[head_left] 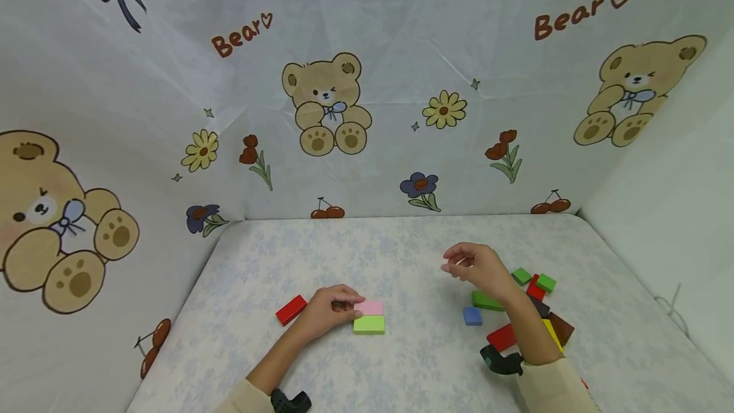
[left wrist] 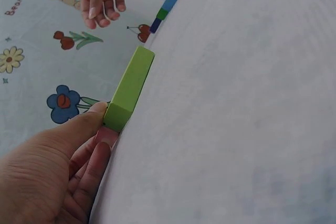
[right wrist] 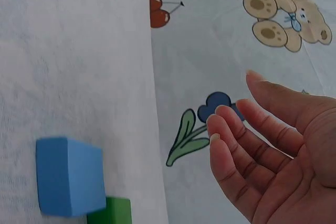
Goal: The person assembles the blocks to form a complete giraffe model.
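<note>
Pink block [head_left: 371, 307] lies against the lime-green block [head_left: 369, 324], clamped in the grip of the left hand [head_left: 329, 309]; the right hand [head_left: 479, 266] hovers, grip apart, above the worktop [head_left: 418, 375].

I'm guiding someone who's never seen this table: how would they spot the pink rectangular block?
On the pale, blue-mottled table, find the person's bare left hand. At its fingertips is the pink rectangular block, just beyond a lime-green rectangular block. No other visible block is pink.

Head view faces forward and down over the table [head_left: 424, 371]; close, tilted wrist views share the bear-print backdrop [head_left: 395, 56]
</note>
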Motion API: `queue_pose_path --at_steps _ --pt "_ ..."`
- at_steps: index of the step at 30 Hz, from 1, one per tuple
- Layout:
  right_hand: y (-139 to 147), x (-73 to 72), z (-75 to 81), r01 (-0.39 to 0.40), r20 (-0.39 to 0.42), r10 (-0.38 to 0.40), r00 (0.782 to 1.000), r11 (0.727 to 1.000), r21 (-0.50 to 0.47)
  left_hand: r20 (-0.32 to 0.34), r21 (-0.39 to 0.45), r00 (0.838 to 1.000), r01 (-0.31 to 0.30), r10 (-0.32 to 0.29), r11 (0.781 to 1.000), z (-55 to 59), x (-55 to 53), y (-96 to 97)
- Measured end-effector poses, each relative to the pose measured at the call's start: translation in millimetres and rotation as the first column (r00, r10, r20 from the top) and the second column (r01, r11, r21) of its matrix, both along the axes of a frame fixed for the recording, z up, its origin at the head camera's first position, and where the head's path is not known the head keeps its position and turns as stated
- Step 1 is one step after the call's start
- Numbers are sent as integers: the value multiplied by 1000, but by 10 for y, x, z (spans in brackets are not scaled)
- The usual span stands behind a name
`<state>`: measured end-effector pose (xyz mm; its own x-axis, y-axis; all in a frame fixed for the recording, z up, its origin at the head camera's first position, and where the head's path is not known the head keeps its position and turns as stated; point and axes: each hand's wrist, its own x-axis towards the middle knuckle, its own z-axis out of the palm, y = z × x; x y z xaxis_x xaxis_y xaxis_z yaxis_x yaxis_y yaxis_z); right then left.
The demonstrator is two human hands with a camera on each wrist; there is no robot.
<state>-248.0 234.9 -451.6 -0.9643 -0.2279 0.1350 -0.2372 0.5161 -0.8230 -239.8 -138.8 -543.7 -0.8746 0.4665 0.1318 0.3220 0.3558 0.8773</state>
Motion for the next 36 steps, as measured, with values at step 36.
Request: queue_pose_path --at_steps 36 --pt "744 -114 -269 158 94 -215 972 898 410 4 15 1000 -2 2 1000 -17 -4 -4"
